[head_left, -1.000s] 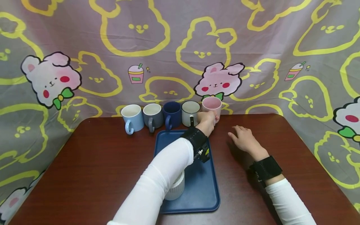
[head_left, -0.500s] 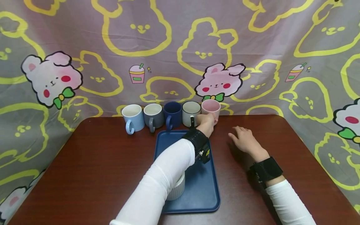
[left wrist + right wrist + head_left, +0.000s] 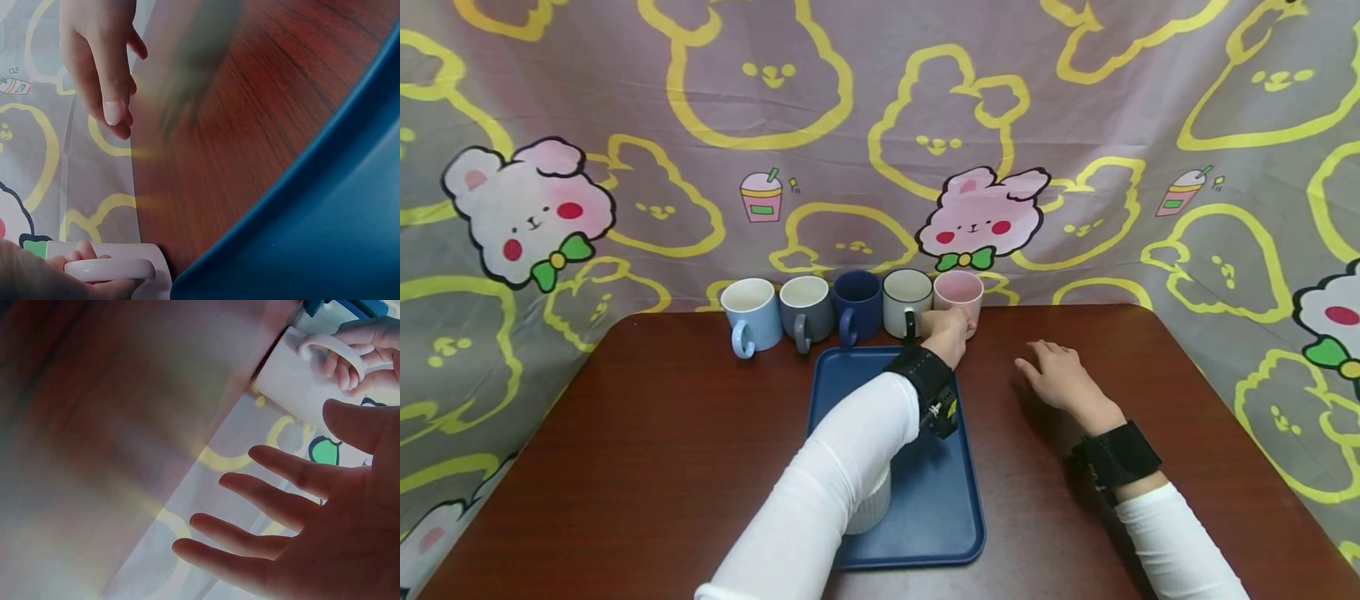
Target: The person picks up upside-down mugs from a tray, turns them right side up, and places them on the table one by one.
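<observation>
At the right end of a row of mugs, my left hand [image 3: 946, 329] grips the pink mug [image 3: 960, 288] by its handle. In the left wrist view, fingers curl through that handle [image 3: 111, 270]. The pink mug stands upright beside the white mug with a dark rim [image 3: 898, 310]. My right hand [image 3: 1062, 377] is held over the table to the right, apart from the mug. In the right wrist view its fingers [image 3: 269, 497] are spread, holding nothing. Part of the pink mug is hidden behind my left hand.
Leftward along the back edge stand a navy mug [image 3: 859, 293], a grey mug [image 3: 808, 310] and a light blue mug [image 3: 758, 321]. Below my left arm lies a blue tray [image 3: 936, 500] bearing a white ribbed cup [image 3: 872, 507], partly hidden by the sleeve. A patterned cloth [image 3: 820, 183] hangs behind the table.
My left hand and the pink mug have come down slightly, to about the level of the other mugs. The right hand has hardly moved.
</observation>
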`<state>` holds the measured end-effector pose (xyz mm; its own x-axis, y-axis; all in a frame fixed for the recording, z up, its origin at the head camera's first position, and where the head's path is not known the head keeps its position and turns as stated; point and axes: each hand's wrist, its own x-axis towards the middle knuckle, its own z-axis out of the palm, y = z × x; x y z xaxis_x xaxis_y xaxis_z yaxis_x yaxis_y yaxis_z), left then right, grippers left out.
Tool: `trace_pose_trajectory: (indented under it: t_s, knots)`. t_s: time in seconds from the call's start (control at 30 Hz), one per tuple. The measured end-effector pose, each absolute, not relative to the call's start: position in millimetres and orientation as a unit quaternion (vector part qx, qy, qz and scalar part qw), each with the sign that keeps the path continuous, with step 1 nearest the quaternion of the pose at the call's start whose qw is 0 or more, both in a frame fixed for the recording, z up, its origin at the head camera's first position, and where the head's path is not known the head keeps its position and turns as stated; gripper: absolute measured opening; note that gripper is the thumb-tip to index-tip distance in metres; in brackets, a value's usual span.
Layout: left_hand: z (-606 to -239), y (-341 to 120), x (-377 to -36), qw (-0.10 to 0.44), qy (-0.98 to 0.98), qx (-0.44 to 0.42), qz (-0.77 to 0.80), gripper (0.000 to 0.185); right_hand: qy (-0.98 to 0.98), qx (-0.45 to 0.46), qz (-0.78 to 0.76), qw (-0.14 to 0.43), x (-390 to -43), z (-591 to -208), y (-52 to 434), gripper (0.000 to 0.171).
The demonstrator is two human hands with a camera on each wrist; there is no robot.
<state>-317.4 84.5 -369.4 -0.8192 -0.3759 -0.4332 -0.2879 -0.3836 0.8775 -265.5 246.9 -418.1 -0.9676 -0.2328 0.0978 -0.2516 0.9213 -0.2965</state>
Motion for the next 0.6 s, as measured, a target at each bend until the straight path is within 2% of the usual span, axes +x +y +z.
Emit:
trace_pose_trajectory:
  t_s: [0.1,0.17,0.23,0.37,0.6]
  knots:
    - [-370,86,-316,0.045,-0.554,0.301,-0.775,0.005,-0.980,0.123,0.154,0.027,-263,-417,250,0.049]
    - [-389,89,-331,0.063,-0.550,0.292,-0.780,0.012,-0.980,0.122,0.155,0.027,-262,-417,252,0.049]
    - [-399,90,-340,0.067,-0.545,0.286,-0.785,0.012,-0.980,0.120,0.155,0.024,-261,-416,254,0.049]
    - [-406,90,-351,0.038,-0.532,0.293,-0.794,0.006,-0.981,0.114,0.155,0.019,-259,-415,257,0.049]
    - [-376,83,-327,0.001,-0.564,0.288,-0.774,0.032,-0.982,0.110,0.150,0.015,-257,-415,266,0.050]
